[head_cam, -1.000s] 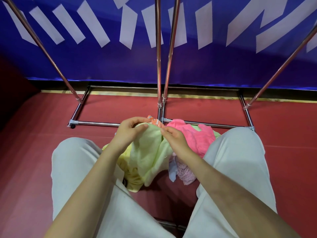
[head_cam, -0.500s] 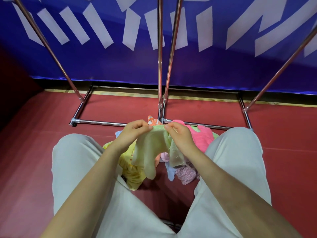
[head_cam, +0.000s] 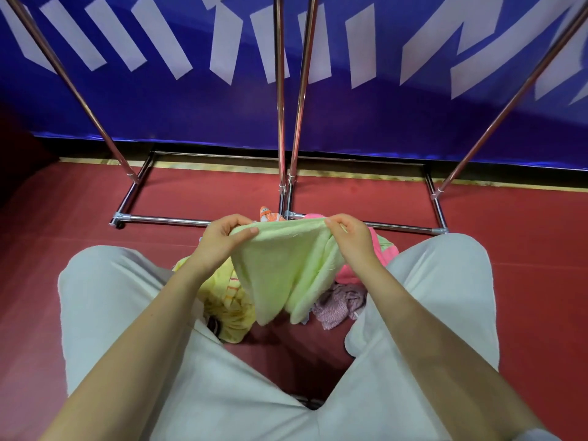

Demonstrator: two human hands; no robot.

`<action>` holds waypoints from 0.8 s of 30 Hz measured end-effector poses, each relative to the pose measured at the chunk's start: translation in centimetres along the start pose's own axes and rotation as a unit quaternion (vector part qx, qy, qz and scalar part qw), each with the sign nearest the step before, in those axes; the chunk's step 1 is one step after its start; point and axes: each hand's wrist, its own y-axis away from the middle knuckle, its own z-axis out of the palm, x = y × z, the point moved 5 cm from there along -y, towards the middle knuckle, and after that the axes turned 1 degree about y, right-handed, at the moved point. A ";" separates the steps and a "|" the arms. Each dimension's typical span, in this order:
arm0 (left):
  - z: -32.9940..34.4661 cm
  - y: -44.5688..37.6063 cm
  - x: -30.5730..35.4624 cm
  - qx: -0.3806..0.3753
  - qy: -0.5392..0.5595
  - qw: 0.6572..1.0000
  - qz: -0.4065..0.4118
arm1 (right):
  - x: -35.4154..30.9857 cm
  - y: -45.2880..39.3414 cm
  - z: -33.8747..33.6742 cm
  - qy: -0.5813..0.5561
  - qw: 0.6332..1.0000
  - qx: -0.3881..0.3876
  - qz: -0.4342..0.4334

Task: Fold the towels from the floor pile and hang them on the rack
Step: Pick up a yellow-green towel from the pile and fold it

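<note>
A pale green towel [head_cam: 286,265] hangs between my hands above the floor pile. My left hand [head_cam: 222,238] pinches its upper left corner and my right hand [head_cam: 350,238] pinches the upper right corner, with the top edge stretched between them. Under it lies the pile: a yellow towel [head_cam: 226,300], a pink towel [head_cam: 378,249], a mauve knitted cloth [head_cam: 340,302] and an orange patterned piece [head_cam: 265,214]. The metal rack [head_cam: 281,90] rises just beyond the pile, its base bars on the floor; its hanging rail is out of view.
My knees in light trousers [head_cam: 111,297] flank the pile on both sides. The floor [head_cam: 63,218] is red matting. A blue banner with white shapes [head_cam: 381,122] closes off the back behind the rack's slanted poles [head_cam: 73,87].
My hands have moved apart and risen a little, spreading the green towel's top edge out wide; before, they held it bunched close together.
</note>
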 end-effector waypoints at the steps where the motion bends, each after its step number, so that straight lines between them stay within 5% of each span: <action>1: -0.1 0.0 -0.1 0.004 -0.006 1.000 0.003 | 0.2 0.1 -0.4 0.004 1.000 0.006 0.001; 9: 0.9 0.5 -0.2 -0.038 -0.009 0.999 0.033 | 2.4 0.7 -1.8 0.094 0.995 0.024 0.015; 19: 0.7 0.0 -0.2 -0.006 -0.014 0.999 0.029 | 4.5 0.9 -3.8 0.047 0.989 0.102 0.098; 24: -0.1 -0.5 -1.4 0.008 -0.182 0.982 0.047 | 5.3 0.6 -3.9 0.028 0.983 0.117 0.138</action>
